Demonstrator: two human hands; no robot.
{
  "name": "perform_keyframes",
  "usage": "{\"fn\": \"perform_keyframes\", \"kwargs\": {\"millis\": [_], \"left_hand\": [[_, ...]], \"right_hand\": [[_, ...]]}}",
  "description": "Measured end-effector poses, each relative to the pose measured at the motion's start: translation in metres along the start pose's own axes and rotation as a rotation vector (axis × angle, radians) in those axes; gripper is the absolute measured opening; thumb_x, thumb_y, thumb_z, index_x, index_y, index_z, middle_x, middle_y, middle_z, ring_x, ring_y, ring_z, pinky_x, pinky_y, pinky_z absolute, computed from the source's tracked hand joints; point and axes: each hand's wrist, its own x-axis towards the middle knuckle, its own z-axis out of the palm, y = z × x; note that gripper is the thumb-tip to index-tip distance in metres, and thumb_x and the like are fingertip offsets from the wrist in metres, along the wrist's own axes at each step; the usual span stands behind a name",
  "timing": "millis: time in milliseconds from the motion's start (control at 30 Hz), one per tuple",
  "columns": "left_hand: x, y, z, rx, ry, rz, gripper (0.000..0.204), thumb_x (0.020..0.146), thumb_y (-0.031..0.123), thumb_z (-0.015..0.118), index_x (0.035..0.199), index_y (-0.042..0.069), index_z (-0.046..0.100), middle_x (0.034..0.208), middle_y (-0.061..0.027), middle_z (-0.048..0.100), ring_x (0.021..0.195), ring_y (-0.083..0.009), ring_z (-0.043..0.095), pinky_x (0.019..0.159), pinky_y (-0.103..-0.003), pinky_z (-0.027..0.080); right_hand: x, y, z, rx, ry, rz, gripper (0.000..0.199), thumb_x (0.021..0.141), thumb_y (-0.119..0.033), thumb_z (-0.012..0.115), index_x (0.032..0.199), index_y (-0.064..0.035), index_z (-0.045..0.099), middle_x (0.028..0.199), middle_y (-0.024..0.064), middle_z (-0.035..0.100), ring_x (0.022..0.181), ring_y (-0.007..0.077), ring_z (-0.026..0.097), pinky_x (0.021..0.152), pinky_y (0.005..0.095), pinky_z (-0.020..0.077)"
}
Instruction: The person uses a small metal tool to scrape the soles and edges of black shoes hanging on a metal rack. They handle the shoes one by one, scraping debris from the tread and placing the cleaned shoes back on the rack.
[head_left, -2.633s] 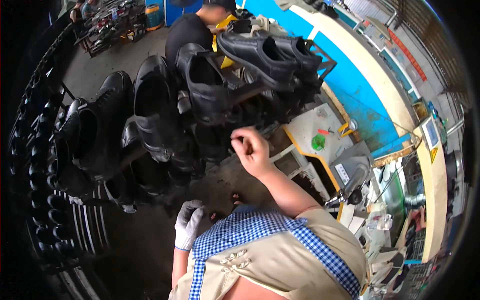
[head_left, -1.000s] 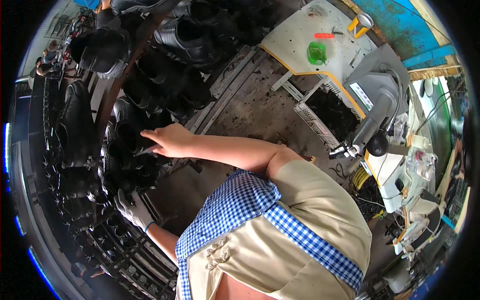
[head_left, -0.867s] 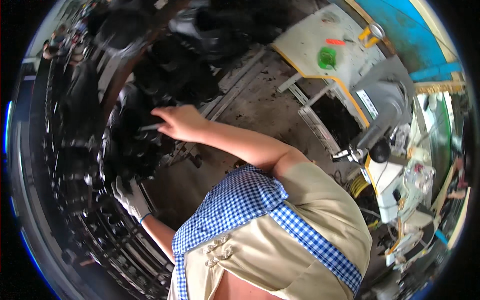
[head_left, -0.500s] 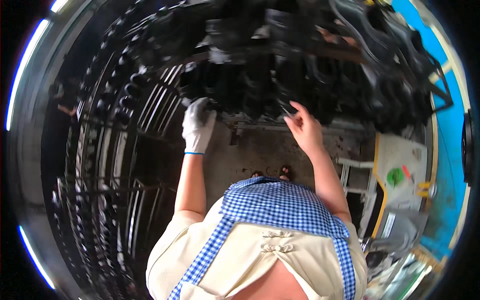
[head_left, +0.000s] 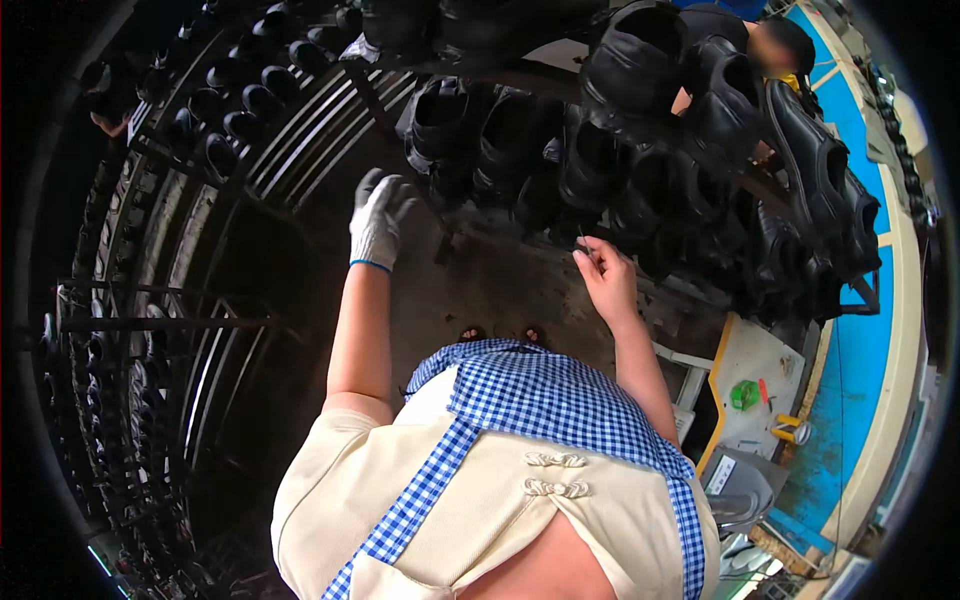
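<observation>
My left hand [head_left: 379, 215] wears a white knit glove with a grey palm and is held out beside the shoe rack. Its fingers are apart, and I see nothing in them. Bare, my right hand [head_left: 610, 280] pinches a thin dark pointed tool [head_left: 582, 236] between thumb and fingertips; its exact kind is too small to tell. Just beyond both hands, several black leather shoes [head_left: 592, 165] stand in rows on a dark metal rack [head_left: 540, 75]. The right hand is just below the lower row, apart from the shoes as far as I can tell.
More racks of black shoes [head_left: 240, 125] stand at the left. To the right is a white worktable [head_left: 765, 365] with a green item [head_left: 745, 394] and yellow-handled tool [head_left: 791, 429]. Another person [head_left: 720, 25] is behind the rack, far right. A blue surface [head_left: 850, 430] runs along the right.
My view has turned, so the shoes sit further right and show more sharply. My left hand has come away from the shoes. The right hand still pinches the thin tool.
</observation>
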Motion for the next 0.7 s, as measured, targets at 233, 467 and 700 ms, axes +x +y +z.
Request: {"fn": "perform_keyframes", "kwargs": {"millis": [233, 467, 700], "left_hand": [[0.002, -0.025, 0.056, -0.129, -0.025, -0.389, 0.028, 0.097, 0.028, 0.066, 0.115, 0.008, 0.058, 0.100, -0.0092, 0.066, 0.088, -0.0227, 0.065, 0.075, -0.037, 0.057], [0.007, -0.054, 0.032, 0.051, -0.220, -0.363, 0.015, 0.092, 0.013, 0.069, 0.101, 0.008, 0.059, 0.083, -0.0015, 0.063, 0.068, -0.0091, 0.058, 0.062, -0.024, 0.051], [-0.010, -0.048, 0.080, 0.914, -0.300, 0.784, 0.044, 0.080, 0.014, 0.077, 0.120, 0.003, 0.063, 0.108, -0.0130, 0.067, 0.096, -0.0263, 0.066, 0.084, -0.036, 0.054]], "right_hand": [[0.015, -0.028, 0.046, 0.097, -0.135, 0.040, 0.017, 0.090, -0.014, 0.072, 0.105, -0.0044, 0.069, 0.080, 0.0087, 0.069, 0.067, 0.0167, 0.066, 0.060, 0.0284, 0.0516], [0.023, -0.027, 0.068, 0.129, -0.109, 0.083, 0.018, 0.090, -0.014, 0.072, 0.104, -0.0037, 0.069, 0.078, 0.0090, 0.067, 0.064, 0.0158, 0.064, 0.059, 0.0275, 0.0501], [0.070, -0.054, 0.071, 0.041, 0.086, -0.079, 0.023, 0.090, -0.015, 0.072, 0.111, -0.0082, 0.066, 0.071, 0.0064, 0.064, 0.056, 0.0172, 0.059, 0.055, 0.0301, 0.0474]]}}
